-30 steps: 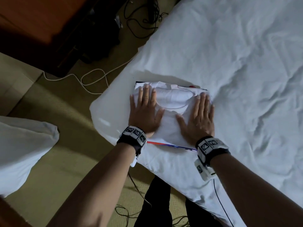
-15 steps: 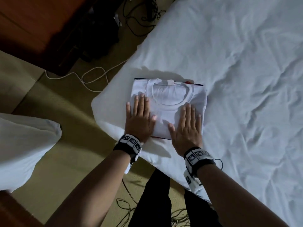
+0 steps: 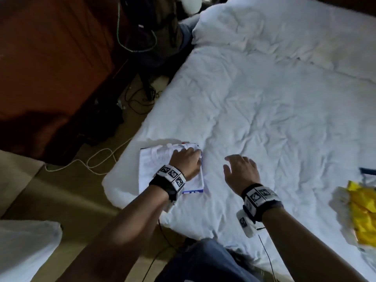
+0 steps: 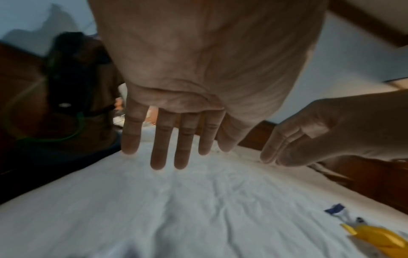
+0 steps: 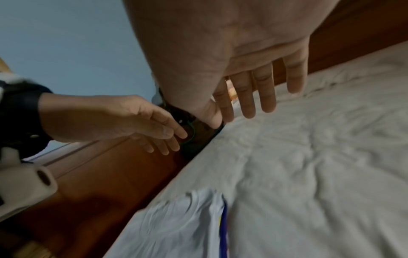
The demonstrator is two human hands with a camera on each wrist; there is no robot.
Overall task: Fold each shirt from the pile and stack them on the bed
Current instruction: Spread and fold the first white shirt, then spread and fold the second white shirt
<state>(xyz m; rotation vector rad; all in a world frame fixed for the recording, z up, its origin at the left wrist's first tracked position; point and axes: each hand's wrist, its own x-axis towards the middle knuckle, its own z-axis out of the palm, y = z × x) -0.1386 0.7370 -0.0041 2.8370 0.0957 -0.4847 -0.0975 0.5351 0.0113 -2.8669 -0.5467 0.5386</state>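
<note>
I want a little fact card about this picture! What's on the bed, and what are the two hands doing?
place: a bed with a crumpled white cover
folded stack: white shirt on top, near the bed's corner, with a blue edge showing underneath
left hand: above the folded shirt, fingers straight, holding nothing; whether it touches cannot be told
right hand: over the bare cover beside the stack, fingers relaxed, holding nothing
waiting pile: yellow clothes at the right edge of the head view
floor: a white cable beside the bed
</note>
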